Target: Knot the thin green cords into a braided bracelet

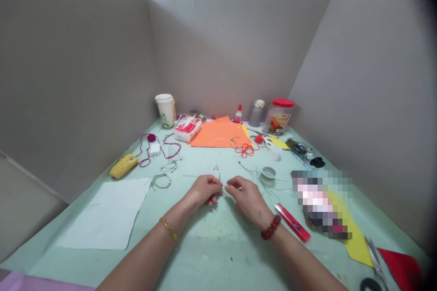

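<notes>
Near the middle of the table, my left hand (pixel 206 189) is closed in a pinch on a thin green cord (pixel 220 176), whose end sticks up past the fingertips. Just to its right, my right hand (pixel 244 193) has its thumb and fingers curled together; whatever they pinch is too small to make out. A small gap separates the two hands. Tiny grey bits (pixel 215 168) lie beyond them. To the left are a green cord loop with beads (pixel 161 181) and another loop (pixel 169 166). On the right, loose green strands surround a spool (pixel 268 173).
A white sheet (pixel 105 213) and a yellow corn-shaped object (pixel 123 166) lie left. Orange paper (pixel 218 134), a tissue pack (pixel 187 129), a cup (pixel 165 111) and a red-lidded jar (pixel 279 117) stand behind. Right are a red packet (pixel 292 223) and scissors (pixel 376 261). Grey panels enclose the table.
</notes>
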`<state>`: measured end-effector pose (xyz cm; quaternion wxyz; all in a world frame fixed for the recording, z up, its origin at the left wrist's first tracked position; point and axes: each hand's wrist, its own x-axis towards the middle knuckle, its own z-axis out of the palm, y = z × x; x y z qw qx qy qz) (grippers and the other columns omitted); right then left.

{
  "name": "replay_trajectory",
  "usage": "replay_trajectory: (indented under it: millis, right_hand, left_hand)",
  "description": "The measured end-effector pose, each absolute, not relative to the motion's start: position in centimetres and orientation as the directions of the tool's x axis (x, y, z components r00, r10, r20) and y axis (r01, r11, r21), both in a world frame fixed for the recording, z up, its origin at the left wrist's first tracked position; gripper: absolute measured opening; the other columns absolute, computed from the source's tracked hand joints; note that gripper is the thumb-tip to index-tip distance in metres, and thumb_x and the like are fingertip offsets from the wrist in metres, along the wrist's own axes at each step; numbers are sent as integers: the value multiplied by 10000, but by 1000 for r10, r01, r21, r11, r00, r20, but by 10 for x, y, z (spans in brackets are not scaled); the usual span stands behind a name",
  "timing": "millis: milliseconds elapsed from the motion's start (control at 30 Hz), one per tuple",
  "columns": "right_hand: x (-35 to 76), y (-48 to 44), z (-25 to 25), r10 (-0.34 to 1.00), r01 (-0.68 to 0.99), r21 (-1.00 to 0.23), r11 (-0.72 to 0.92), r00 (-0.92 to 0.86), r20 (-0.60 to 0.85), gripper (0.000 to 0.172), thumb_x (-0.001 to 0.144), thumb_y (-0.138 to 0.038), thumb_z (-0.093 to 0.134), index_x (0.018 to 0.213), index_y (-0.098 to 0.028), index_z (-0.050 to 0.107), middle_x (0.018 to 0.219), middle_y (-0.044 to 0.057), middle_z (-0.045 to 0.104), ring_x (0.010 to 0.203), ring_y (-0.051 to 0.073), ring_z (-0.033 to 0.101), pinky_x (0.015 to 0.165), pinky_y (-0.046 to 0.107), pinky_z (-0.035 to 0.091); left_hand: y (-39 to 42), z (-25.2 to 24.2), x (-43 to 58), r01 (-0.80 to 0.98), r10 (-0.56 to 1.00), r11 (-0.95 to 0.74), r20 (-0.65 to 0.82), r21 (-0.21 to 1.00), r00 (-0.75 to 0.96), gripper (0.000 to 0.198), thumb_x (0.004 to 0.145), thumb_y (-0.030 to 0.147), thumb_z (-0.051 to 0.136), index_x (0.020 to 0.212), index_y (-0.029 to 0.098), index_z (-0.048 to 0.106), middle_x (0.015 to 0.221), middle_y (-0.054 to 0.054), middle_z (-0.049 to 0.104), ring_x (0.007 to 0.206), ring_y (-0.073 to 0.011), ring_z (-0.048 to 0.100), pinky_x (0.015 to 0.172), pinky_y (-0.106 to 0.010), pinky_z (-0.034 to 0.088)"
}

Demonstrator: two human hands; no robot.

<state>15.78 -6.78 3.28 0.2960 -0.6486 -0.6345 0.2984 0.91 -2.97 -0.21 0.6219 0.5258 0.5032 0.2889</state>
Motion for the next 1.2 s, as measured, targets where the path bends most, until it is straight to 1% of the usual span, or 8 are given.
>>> replay_trajectory:
  millis: [100, 200, 467, 667, 800, 900, 1100, 1200]
  right_hand:
    - [147, -56, 23, 983, 574, -803, -160, 20, -182, 146, 735, -230, 486, 654, -148, 577, 514, -3, 536, 430, 93, 439, 442, 214, 319]
    - [147, -54, 18, 961, 511, -828, -230, -12, -275, 113, 724, -233, 498, 645, -161, 534, 427, -50, 435, 356, 71, 354, 370, 200, 255]
    - [154, -57, 17, 947, 418, -865, -278, -32, -320, 95, 712, -171, 462, 618, -180, 466, 413, -69, 408, 318, 50, 305, 334, 186, 202]
    - [148, -49, 14, 958, 406, -873, -271, 25, -286, 180, 757, -319, 511, 657, -169, 501, 388, -74, 387, 326, 59, 326, 362, 196, 213]
    - [142, -43, 13, 949, 337, -894, -294, -10, -316, 146, 719, -209, 539, 589, -156, 499, 348, -86, 346, 330, 48, 299, 375, 194, 200]
    - [142, -41, 13, 949, 318, -897, -305, 27, -313, 131, 687, -146, 543, 573, -166, 481, 338, -99, 330, 311, 43, 280, 351, 186, 191]
    - [145, -41, 10, 949, 220, -924, -312, 24, -314, 160, 706, -230, 599, 622, -181, 471, 370, -99, 381, 303, 45, 328, 303, 156, 215]
    - [147, -40, 8, 941, 109, -936, -334, -15, -338, 140, 691, -184, 600, 632, -172, 474, 450, -75, 487, 304, 37, 375, 278, 144, 234]
  left_hand:
    - [-29, -2, 8, 164, 883, 278, -318, 947, 344, 124, 685, 156, 563, 803, 144, 526, 532, 37, 549, 366, -45, 435, 359, -155, 325]
    - [-29, -3, 8, 163, 880, 269, -311, 949, 360, 143, 706, 167, 555, 844, 146, 524, 446, 57, 500, 346, -53, 409, 358, -154, 311]
    - [-32, -1, 9, 192, 882, 262, -315, 946, 350, 199, 674, 124, 548, 872, 145, 542, 453, 64, 491, 343, -53, 396, 360, -161, 311]
    - [-29, -6, 9, 203, 889, 250, -308, 947, 340, 230, 646, 142, 547, 874, 153, 515, 521, 52, 541, 340, -50, 415, 347, -161, 295]
    - [-28, -5, 11, 262, 892, 245, -323, 933, 316, 260, 641, 184, 549, 893, 159, 490, 500, 72, 518, 323, -50, 393, 331, -157, 269]
    - [-27, -5, 10, 313, 891, 225, -325, 923, 317, 283, 640, 221, 541, 912, 158, 496, 496, 72, 512, 340, -61, 402, 334, -163, 279]
    - [-23, -9, 8, 349, 874, 209, -335, 913, 352, 272, 633, 259, 514, 883, 151, 529, 417, 83, 452, 344, -65, 359, 348, -164, 256]
    - [-24, -10, 9, 352, 885, 222, -339, 909, 318, 234, 624, 299, 527, 812, 159, 528, 406, 84, 437, 338, -65, 346, 346, -166, 243]
